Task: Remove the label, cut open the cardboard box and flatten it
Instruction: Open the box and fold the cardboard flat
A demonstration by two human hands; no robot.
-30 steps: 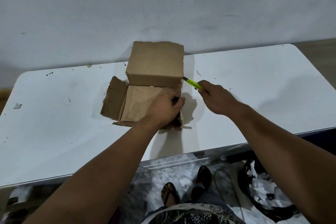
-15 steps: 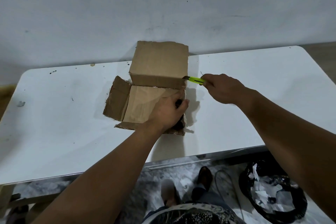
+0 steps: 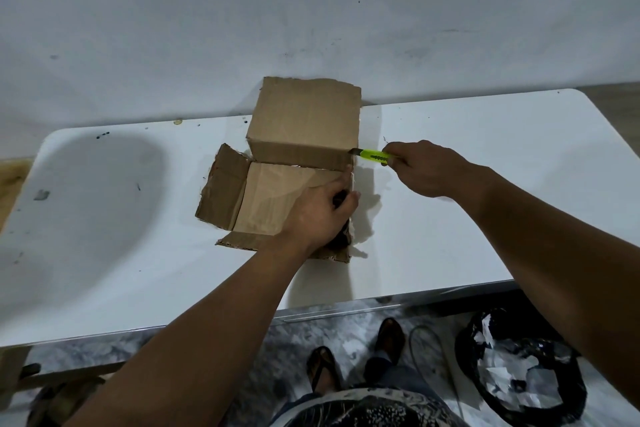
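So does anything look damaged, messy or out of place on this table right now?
The cardboard box has ragged, torn edges, which fits its being cut open with the yellow utility knife. The white table carries dark specks and smudges toward its far left. Otherwise nothing stands out.

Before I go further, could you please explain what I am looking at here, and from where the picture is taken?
There is no machine: a person wears a camera on the head, looking down at their own two arms. A white table stands against a wall. On it lies a cardboard box, partly cut open, with flaps spread flat. The left hand grips the box's right edge to steady it. The right hand holds a yellow-green utility knife, its tip at the box's right corner. Below, on the floor, you see the person's feet and a black bin with crumpled paper.
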